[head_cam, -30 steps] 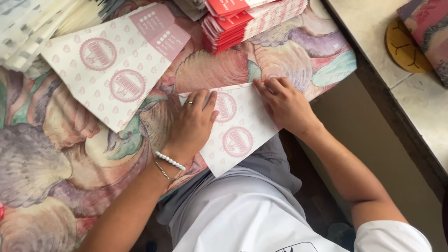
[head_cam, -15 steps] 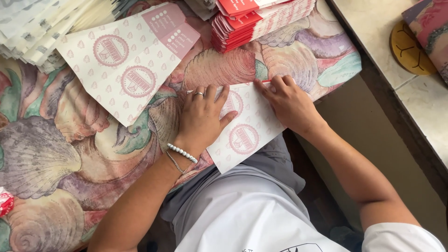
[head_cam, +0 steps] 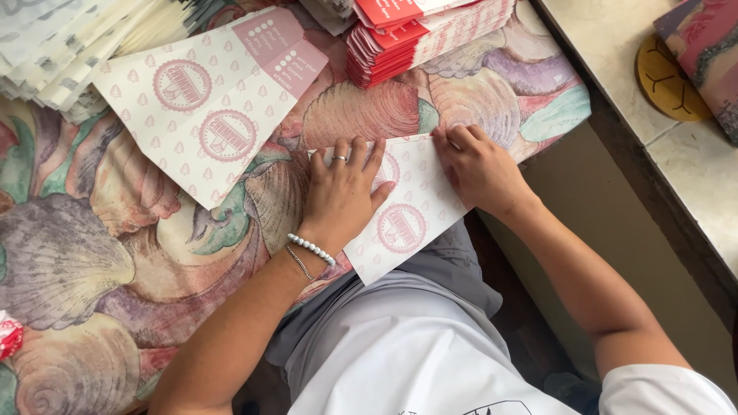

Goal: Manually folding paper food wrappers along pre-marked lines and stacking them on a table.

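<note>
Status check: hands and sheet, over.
Left hand flat on sheet. Right hand pressing its top edge. Sheet overhangs table edge. Nothing obstructing.

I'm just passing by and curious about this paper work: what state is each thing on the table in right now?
Left hand: flat, palm down, pressing the paper sheet.
Right hand: fingertips pinching the sheet's upper edge.
Paper sheet: flat under both hands, lower corner overhanging the table edge.
Second patterned sheet: lying flat, untouched.
Red and white stack: piled, fanned slightly.
White paper stack: fanned out, top left.
</note>
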